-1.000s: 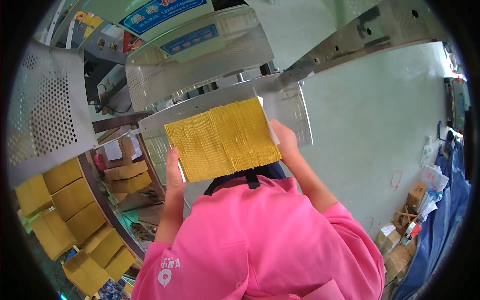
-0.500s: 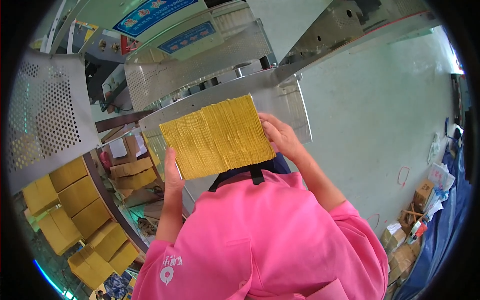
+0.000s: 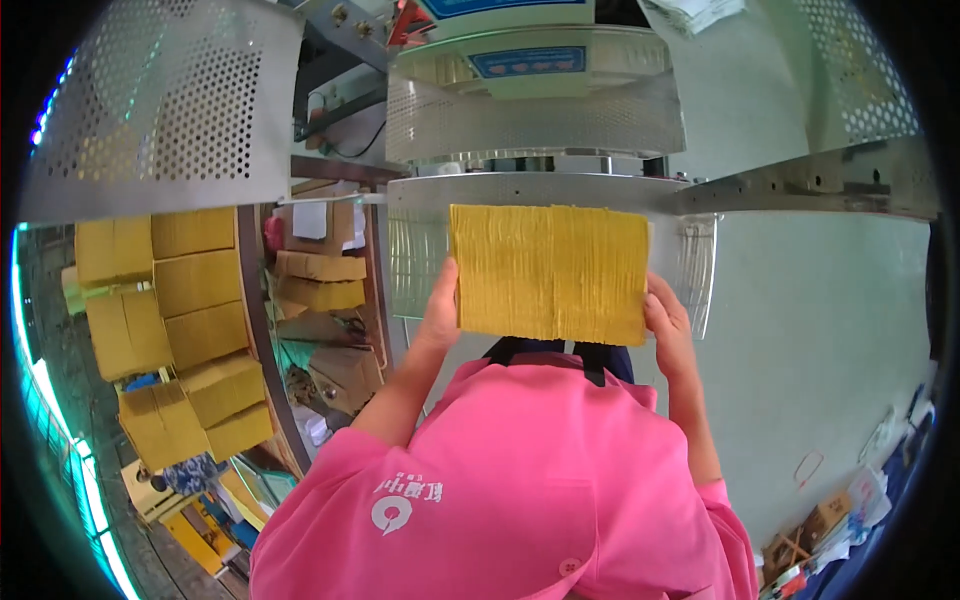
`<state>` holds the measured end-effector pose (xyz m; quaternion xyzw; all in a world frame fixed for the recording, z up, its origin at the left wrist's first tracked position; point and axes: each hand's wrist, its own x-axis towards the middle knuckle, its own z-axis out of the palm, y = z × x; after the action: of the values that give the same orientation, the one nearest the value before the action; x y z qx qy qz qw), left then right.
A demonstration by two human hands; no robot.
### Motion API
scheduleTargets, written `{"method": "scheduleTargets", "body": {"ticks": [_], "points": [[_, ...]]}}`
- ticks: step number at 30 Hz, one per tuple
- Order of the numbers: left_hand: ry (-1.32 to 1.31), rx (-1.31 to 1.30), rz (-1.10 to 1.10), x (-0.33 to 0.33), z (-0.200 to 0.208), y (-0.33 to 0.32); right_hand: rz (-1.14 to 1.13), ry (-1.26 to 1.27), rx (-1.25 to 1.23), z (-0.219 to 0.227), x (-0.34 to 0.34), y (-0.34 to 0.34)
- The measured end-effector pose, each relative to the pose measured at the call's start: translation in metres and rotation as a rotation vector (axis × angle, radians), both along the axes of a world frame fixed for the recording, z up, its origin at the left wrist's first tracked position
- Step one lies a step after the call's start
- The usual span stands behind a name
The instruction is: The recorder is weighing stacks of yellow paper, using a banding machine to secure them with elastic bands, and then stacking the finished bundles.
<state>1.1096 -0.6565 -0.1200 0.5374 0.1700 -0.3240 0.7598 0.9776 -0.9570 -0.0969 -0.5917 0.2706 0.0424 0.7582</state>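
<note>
A thick block of yellow sheets [image 3: 550, 275], packed tightly with many ridged edges facing up, is held level in front of my body. My left hand [image 3: 441, 303] presses its left end, with the thumb lying along the near corner. At the opposite end, my right hand [image 3: 670, 318] is closed against the side, its fingers partly hidden behind the stack. Just beyond the block lies the metal front plate [image 3: 540, 186] of a machine, with a clear plastic guard [image 3: 530, 100] above it.
Perforated metal panels [image 3: 200, 110] flank the machine on the left and upper right. Several cardboard boxes [image 3: 120, 330] stand at the left, beside a shelf holding flattened cardboard [image 3: 320, 267]. Boxes and bags [image 3: 825, 520] lie at the lower right on the pale green floor [image 3: 810, 330].
The view has swung round, so the machine now faces me squarely. The tilted yellow stack has come level, and both hands still grip its ends.
</note>
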Motion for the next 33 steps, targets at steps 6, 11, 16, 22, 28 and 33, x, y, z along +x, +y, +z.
{"method": "scheduleTargets", "body": {"ticks": [6,11,16,22,28,33], "points": [[0.036,-0.033,0.014,0.001,0.007,0.005,0.002,0.062,-0.003,0.001,0.006,0.005],[0.042,-0.139,-0.039,0.014,0.022,0.008,0.038,0.027,-0.017,0.007,0.013,0.009],[-0.034,0.004,-0.009,0.038,0.004,0.009,0.024,-0.016,-0.049,-0.002,0.003,0.007],[-0.286,0.122,-0.031,0.059,0.012,-0.009,0.020,0.000,-0.065,0.000,0.004,0.010],[-0.336,0.104,-0.005,0.062,0.016,-0.019,0.028,0.039,-0.085,0.000,0.004,0.012],[-0.377,0.116,0.027,0.061,0.013,-0.024,0.053,0.055,-0.109,-0.002,0.007,0.010]]}}
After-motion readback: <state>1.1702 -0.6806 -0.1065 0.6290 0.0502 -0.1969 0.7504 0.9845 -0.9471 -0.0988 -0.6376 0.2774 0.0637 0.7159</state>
